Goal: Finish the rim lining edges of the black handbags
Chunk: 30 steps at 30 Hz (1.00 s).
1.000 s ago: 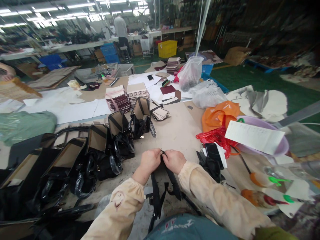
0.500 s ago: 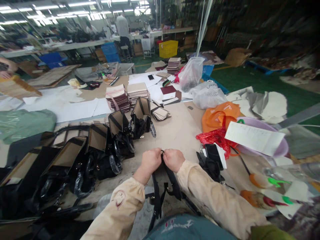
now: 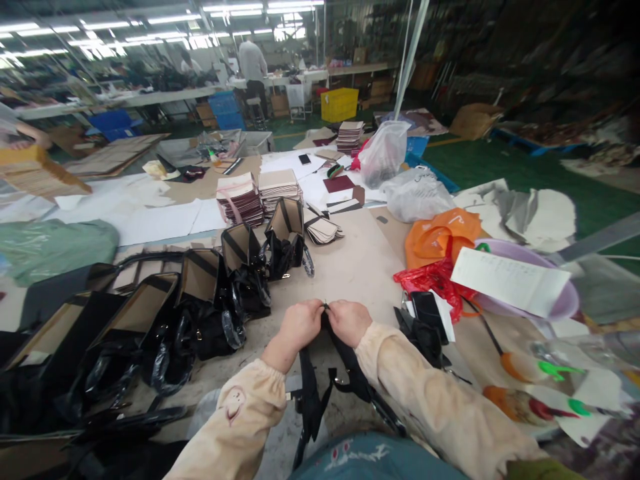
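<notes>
My left hand (image 3: 301,325) and my right hand (image 3: 350,322) meet fingertip to fingertip over the near part of the table. Both pinch the top of a black strap (image 3: 345,350), whose two lengths hang down toward my lap. Metal fittings show on its lower parts. The bit right between my fingertips is mostly hidden. To the left stands a row of black bags (image 3: 200,277) with tan board inside and plastic-wrapped handles. Right of my right hand lies a small black item (image 3: 427,317) with white paper against it.
Beyond the bags sit stacks of dark-edged panels (image 3: 240,199). At right are an orange bag (image 3: 440,233), a red plastic bag (image 3: 435,280), a purple basin (image 3: 565,293) with a paper sheet, and glue bottles (image 3: 515,403). A person (image 3: 23,133) handles a yellow stack at far left.
My hands stay pinched on the strap at nearly the same spot. The view has shifted slightly, and the person at far left shows more.
</notes>
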Motion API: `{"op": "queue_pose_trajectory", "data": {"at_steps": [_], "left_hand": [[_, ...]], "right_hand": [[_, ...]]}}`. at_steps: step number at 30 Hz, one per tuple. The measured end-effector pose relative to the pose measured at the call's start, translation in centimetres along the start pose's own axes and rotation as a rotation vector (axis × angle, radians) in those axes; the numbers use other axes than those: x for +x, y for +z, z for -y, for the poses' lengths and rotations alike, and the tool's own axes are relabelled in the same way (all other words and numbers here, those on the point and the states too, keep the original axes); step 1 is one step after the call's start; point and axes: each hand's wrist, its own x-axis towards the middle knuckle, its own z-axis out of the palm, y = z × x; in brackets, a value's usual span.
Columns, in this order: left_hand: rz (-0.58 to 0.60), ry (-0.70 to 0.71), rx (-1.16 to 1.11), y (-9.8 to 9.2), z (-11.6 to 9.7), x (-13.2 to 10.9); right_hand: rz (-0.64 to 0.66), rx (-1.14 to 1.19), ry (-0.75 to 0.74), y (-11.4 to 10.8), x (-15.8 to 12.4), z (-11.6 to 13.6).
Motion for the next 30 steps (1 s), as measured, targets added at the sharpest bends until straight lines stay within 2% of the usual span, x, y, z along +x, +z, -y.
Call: {"op": "queue_pose_trajectory", "data": {"at_steps": [3,7,10,18,25,30], "left_hand": [[-0.053,-0.024,-0.056,0.0,1.1,-1.5],[-0.19,-0.146,-0.198,0.6,2.6,-4.2],[-0.206,-0.224,-0.199,0.9,2.8,-5.4],[-0.123,-0.269,0.002,0.3,1.6,-4.4],[-0.107,-0.24,0.019,0.4,1.7,-3.8],[-0.138,-0.255,-0.035,0.7,2.2,-4.2]], "right_hand": [[-0.005,-0.006,-0.002,0.1,-0.1,0.1],[-0.013,-0.01,-0.006,0.2,-0.3,0.1],[-0.014,-0.014,-0.008,0.3,-0.4,0.2],[-0.012,-0.021,-0.011,0.5,-0.3,0.0],[-0.054,0.022,-0.03,0.6,-0.4,-0.3],[-0.132,0.084,-0.143,-0.1,-1.0,-0.4]]}}
